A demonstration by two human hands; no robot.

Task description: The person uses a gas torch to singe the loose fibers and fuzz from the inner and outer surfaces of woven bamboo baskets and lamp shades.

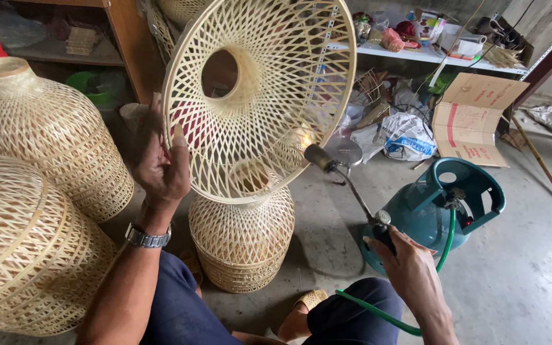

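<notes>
Head view: singeing step, by the look of it. Left hand grips the rim of a woven bamboo lampshade, held up and tilted with its open weave facing the torch. Right hand is clenched around the handle of a gas torch; the nozzle sits just beside the lampshade's lower right rim, with a small flame touching the weave. A green hose runs from the torch to a teal gas cylinder, right of the lampshade on the floor. Judgement: next move calls for rotating the lampshade so the flame never dwells on one spot. Below the lampshade stands a stack of finished shades; two bigger ones sit left of it.
</notes>
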